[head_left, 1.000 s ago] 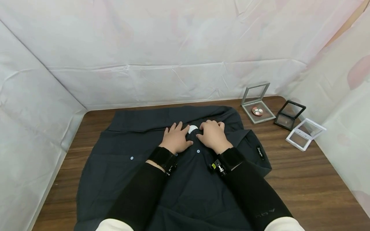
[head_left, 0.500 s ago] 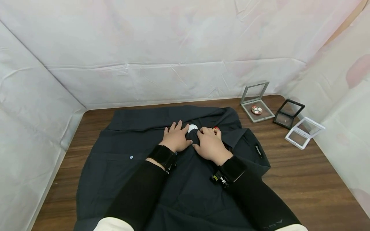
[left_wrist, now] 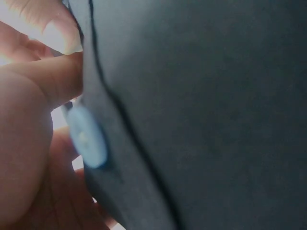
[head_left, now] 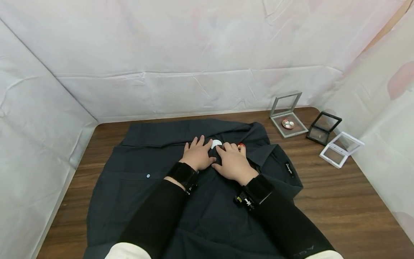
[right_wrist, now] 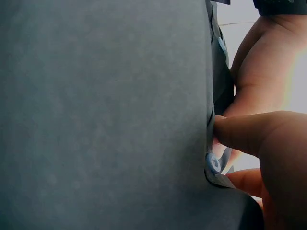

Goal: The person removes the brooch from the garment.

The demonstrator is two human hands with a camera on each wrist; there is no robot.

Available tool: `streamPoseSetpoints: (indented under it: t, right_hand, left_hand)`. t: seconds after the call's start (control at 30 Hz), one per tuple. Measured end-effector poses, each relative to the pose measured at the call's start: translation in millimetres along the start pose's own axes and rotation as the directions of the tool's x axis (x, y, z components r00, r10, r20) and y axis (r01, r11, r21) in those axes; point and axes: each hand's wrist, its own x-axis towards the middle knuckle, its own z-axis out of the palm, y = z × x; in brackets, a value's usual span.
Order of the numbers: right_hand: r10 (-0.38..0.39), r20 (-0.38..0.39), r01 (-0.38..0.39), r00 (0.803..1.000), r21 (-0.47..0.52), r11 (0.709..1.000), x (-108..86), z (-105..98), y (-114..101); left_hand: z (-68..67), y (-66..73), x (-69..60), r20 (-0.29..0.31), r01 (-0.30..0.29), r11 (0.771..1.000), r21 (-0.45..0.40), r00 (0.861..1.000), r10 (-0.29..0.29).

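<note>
A dark shirt (head_left: 129,201) with light blue buttons lies spread under both hands. My left hand (head_left: 198,155) rests on its middle with fingers spread and fairly straight, beside a white round piece (head_left: 216,143). Just right of that piece, my right hand (head_left: 235,162) has its thumb and bent fingers on the fabric, pinching a fold. A small red item (head_left: 241,145) shows by its fingers. In the left wrist view a blue button (left_wrist: 88,136) sits close to the fingers; the right wrist view has another button (right_wrist: 213,163) below the thumb.
At the back right of the wooden table (head_left: 343,208) stand a grey frame (head_left: 291,132) holding a round patterned piece (head_left: 288,124), a black frame (head_left: 318,136) and a white frame (head_left: 334,157), all unfolded. Pale sheeting (head_left: 194,43) hangs around the table.
My right hand has shifted slightly left and toward me, closer to my left hand, and the red item beside its fingers has come into sight. My left hand has stayed in place.
</note>
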Motion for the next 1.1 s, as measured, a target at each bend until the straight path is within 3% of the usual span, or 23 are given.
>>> streamPoseSetpoints:
  t: [0.6,1.1]
  right_hand:
    - [-0.006,0.015,0.007,1.000,-0.065,0.998,3.3,-1.1,-1.6]
    - [-0.017,0.031,0.019,0.999,-0.089,0.996,2.9,-3.3,-2.3]
  left_hand:
    - [-3.8,-0.5,-2.9,0.022,-0.002,1.000,-0.021,1.000,0.003]
    - [-2.8,-1.5,-1.3,0.010,-0.013,1.000,0.008,1.000,0.013]
